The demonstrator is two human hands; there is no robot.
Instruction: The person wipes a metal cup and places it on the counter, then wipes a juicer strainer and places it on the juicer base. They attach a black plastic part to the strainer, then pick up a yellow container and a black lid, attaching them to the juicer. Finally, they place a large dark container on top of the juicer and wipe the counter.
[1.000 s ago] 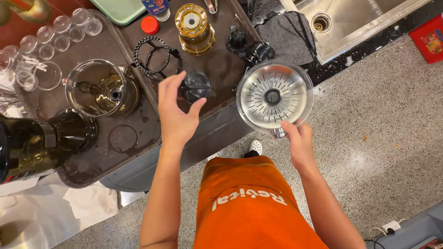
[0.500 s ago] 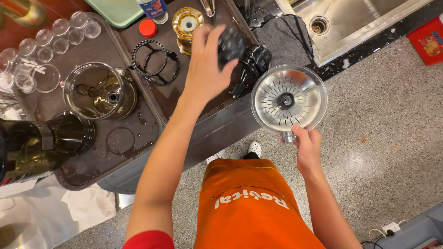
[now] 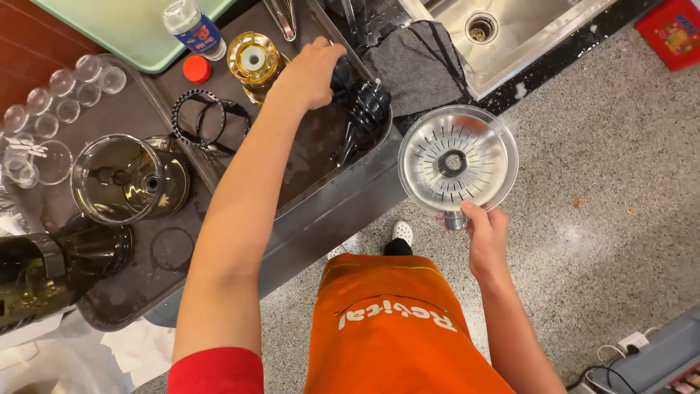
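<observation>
Head view: I'm seeing the right hand (image 3: 487, 237) clenching the short spout of a clear round strainer bowl (image 3: 458, 160), holding it out over the speckled floor (image 3: 620, 219), just off the worktop (image 3: 321, 219) edge. Left hand (image 3: 310, 73) is reaching across the worktop and closing on a black juicer part (image 3: 362, 109) lying in the dark tray (image 3: 302, 168); fingers are curling around its top end. Just beside it, a grey cloth (image 3: 423, 66) is lying next to the steel sink (image 3: 510, 22). Further left: a gold-coloured cap (image 3: 254, 60), a black ring (image 3: 200, 117), a clear juicing drum (image 3: 117, 179), small glasses (image 3: 65, 95). Orange apron (image 3: 394, 328) is showing below.
</observation>
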